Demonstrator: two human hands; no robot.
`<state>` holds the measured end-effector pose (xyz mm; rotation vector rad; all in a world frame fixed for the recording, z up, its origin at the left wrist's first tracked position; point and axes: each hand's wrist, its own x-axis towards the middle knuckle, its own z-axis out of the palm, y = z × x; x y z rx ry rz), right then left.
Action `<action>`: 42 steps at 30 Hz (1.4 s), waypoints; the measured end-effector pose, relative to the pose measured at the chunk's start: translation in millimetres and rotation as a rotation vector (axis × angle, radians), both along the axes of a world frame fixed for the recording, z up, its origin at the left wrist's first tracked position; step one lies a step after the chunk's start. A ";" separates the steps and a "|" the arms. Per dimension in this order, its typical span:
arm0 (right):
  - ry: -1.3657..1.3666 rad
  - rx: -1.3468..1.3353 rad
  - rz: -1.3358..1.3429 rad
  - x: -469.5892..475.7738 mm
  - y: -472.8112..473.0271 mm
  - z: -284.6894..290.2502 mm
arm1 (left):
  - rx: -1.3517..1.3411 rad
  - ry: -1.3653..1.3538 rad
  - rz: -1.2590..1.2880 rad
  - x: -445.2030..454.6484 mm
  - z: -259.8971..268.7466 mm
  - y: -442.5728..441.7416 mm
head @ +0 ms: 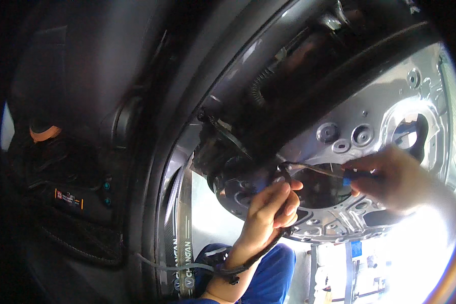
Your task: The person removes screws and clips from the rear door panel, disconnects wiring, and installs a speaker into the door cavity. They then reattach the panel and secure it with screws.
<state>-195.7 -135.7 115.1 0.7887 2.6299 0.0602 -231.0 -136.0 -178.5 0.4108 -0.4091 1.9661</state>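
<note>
My left hand (275,209) is closed around a black wrapped cable (262,252) at the car door's edge. The cable runs down across my left wrist and joins a grey tube (174,267). On the right, my right hand (391,182), slightly blurred, grips the dark and blue handle (350,177) of a thin metal-shafted tool (319,168). The shaft points left, its tip close to the cable end just above my left fingers; whether they touch cannot be told. Behind both hands is the bare metal inner panel of a car door (338,148) with a large round opening.
A dark car interior with a small lit label or screen (69,198) fills the left. Door sill strips (186,228) bearing the Changan name run down beside it. A corrugated black hose (257,85) hangs above. Blue-clad legs (273,275) and a shelf rack (349,266) show below.
</note>
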 end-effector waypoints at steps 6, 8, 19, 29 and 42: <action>-0.332 0.318 0.576 -7.9 9.7 -15.9 | 0.283 -0.077 -0.216 20.1 -4.3 24.1; -0.632 0.515 0.414 -7.6 12.6 -6.8 | 0.410 -0.237 -0.385 29.4 -3.4 37.8; -0.504 0.534 0.473 30.2 30.4 -18.5 | 0.967 -0.526 -0.573 46.0 18.4 82.9; -0.229 0.586 0.203 47.6 26.5 -53.0 | 0.876 -0.621 -0.567 45.9 23.6 75.5; 0.355 0.708 0.434 87.8 73.1 -118.5 | 0.965 -0.703 -0.700 40.2 20.1 75.6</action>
